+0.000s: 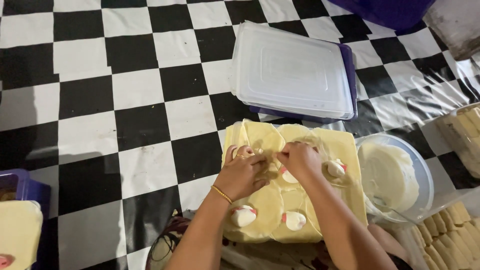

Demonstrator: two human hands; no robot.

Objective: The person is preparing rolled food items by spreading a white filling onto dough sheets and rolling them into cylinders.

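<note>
Both my forearms come up from the near edge and meet over a slab of pale yellow wrappers (pixel 300 137) laid out on the checkered floor (pixel 125 100). My left hand (pixel 243 172), with a thin gold bracelet (pixel 221 194) at the wrist, has its fingers curled and pinching the edge of one wrapper. My right hand (pixel 300 159) is closed in the same way, thumb and fingertips nipping the same sheet just beside the left. Small white and pink lumps of filling (pixel 243 216) sit on the wrappers near and right of my hands. Right of the slab stands a clear bowl of cream (pixel 390 175). Farther off lies a stack of clear lids (pixel 292 70) on a purple tray. Rows of rolled pieces (pixel 450 235) lie at the near right.
</note>
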